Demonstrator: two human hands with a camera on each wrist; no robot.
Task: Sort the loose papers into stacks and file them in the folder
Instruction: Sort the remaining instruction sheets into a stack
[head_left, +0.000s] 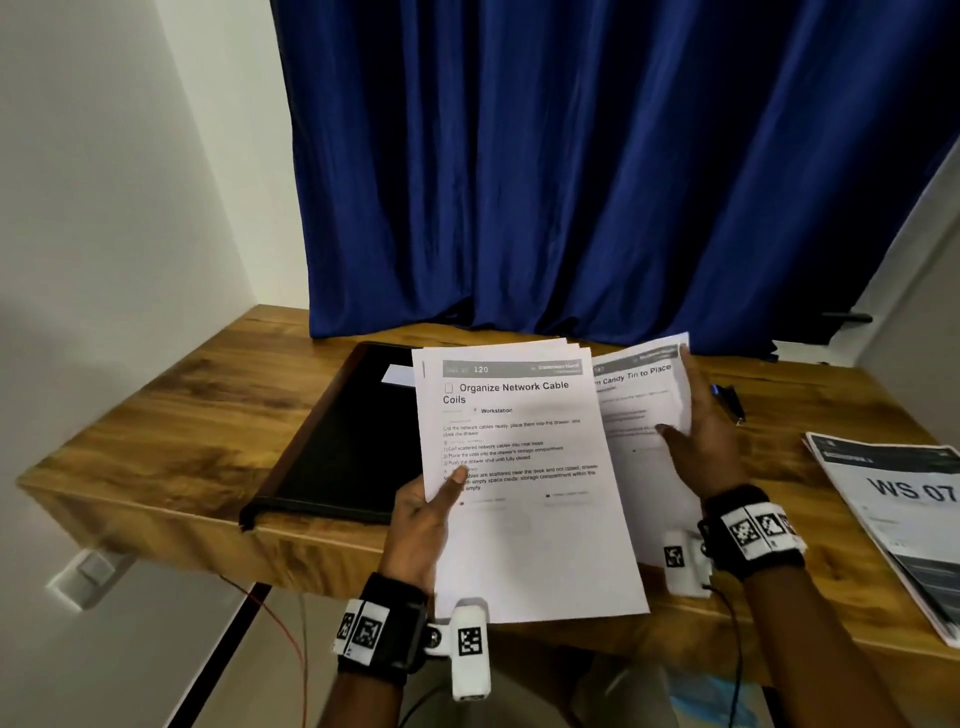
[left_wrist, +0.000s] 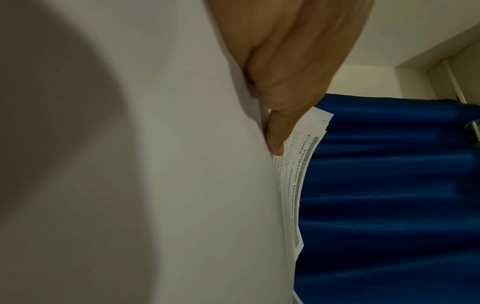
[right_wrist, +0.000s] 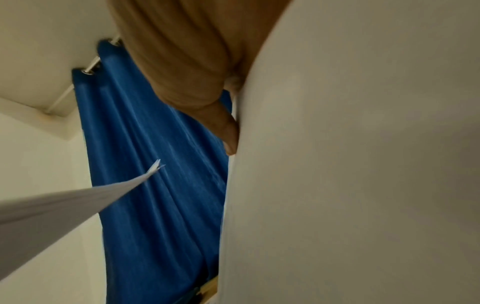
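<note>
Both hands holding papers above the desk.
Left hand is pinching the stack, thumb on top; right hand is gripping a separate sheet. Black folder is lying on the desk, left.

My right hand fills the top centre, its thumb pressed against the edge of a white sheet that covers the whole right half. I cannot tell where the other fingers lie. A second batch of papers juts in from the lower left, corner tip frayed. Behind hangs a blue curtain on a rod, against a pale wall.
</note>
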